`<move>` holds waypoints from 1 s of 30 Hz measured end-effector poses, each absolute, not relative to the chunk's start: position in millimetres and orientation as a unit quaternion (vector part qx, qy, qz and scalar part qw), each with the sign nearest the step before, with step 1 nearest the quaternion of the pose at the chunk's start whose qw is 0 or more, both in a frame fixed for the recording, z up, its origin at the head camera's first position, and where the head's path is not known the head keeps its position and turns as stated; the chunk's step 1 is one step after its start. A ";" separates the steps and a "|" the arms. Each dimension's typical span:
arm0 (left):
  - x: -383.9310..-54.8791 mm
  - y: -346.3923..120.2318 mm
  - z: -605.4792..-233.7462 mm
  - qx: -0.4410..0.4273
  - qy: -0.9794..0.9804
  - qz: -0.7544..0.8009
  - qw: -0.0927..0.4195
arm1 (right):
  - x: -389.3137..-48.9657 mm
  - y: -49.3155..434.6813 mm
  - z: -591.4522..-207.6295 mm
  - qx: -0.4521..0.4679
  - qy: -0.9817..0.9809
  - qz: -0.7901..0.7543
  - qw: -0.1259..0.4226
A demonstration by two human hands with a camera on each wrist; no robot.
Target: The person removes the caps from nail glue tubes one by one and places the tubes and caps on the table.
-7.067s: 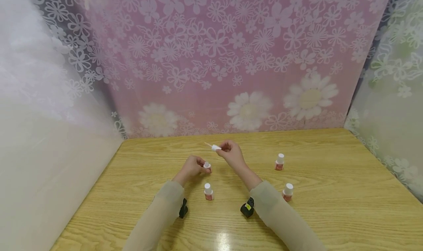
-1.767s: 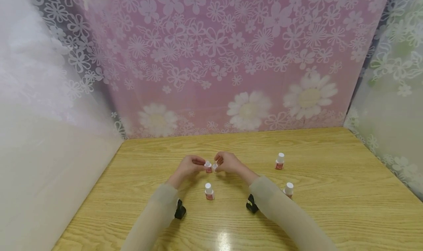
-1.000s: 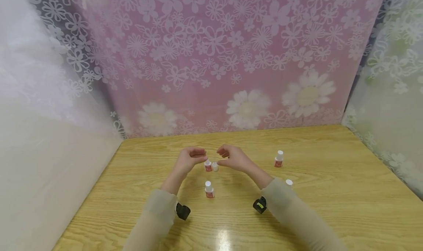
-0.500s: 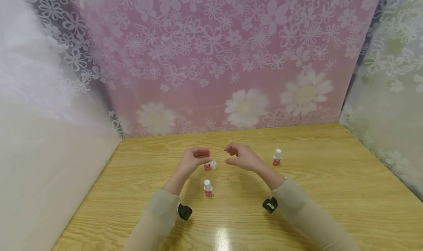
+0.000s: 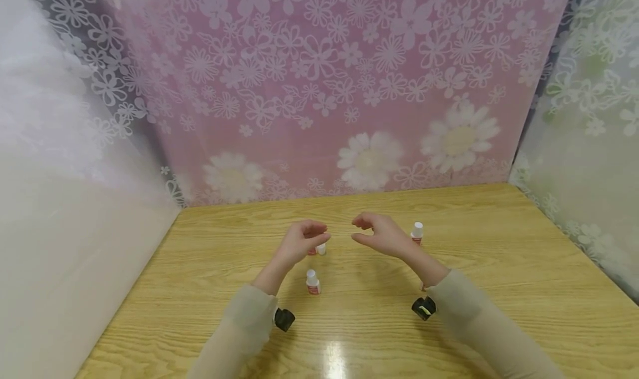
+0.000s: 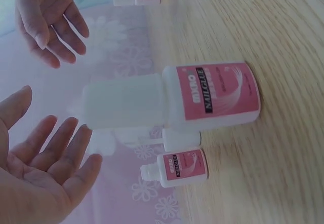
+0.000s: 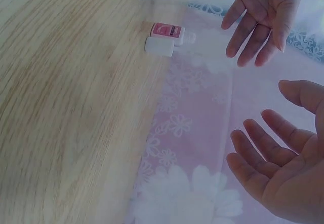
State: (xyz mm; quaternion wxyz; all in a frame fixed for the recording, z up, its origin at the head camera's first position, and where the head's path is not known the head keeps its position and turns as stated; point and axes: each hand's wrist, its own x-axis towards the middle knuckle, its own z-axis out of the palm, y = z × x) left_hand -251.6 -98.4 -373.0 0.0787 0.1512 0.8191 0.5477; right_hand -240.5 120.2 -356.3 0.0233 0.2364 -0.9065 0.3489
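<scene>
My left hand (image 5: 302, 243) hovers above the table with relaxed fingers, holding nothing. To its right, my right hand (image 5: 386, 236) is also raised, its fingers loosely bent around air. Partly hidden under the left hand stands an uncapped nail glue bottle (image 5: 312, 251), white with a red label; its bare nozzle shows in the left wrist view. Its white brush cap (image 5: 321, 249) stands right beside it, brush upward (image 6: 136, 142). Nearer to me, a capped nail glue bottle (image 6: 217, 95) stands upright, large in the left wrist view.
A capped bottle (image 5: 416, 232) stands beyond the right wrist. Another bottle (image 5: 423, 286) is mostly hidden by the right sleeve. Floral-patterned sheets (image 5: 319, 90) enclose the wooden table (image 5: 359, 329) at the back and sides.
Earlier the left hand held the open bottle and the right hand held the brush cap. The cap was set down beside the bottle; both hands let go, rose and drifted right.
</scene>
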 end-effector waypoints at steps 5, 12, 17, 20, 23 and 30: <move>-248.7 -90.9 -370.2 0.172 0.835 0.516 0.086 | -234.8 129.2 -353.2 0.243 -0.908 0.340 0.027; -247.6 -77.2 -367.9 0.201 0.852 0.477 0.076 | -231.1 146.7 -353.9 0.232 -0.914 0.332 0.033; -248.2 -66.7 -369.3 0.204 0.857 0.468 0.074 | -229.6 158.6 -355.6 0.221 -0.916 0.334 0.034; -248.2 -60.7 -371.0 0.202 0.856 0.469 0.077 | -228.5 164.9 -356.9 0.221 -0.915 0.337 0.034; -248.1 -54.4 -372.4 0.204 0.856 0.469 0.078 | -227.6 171.5 -358.8 0.219 -0.915 0.337 0.035; -246.4 -39.2 -373.4 0.214 0.857 0.461 0.081 | -224.7 185.5 -357.9 0.204 -0.920 0.331 0.042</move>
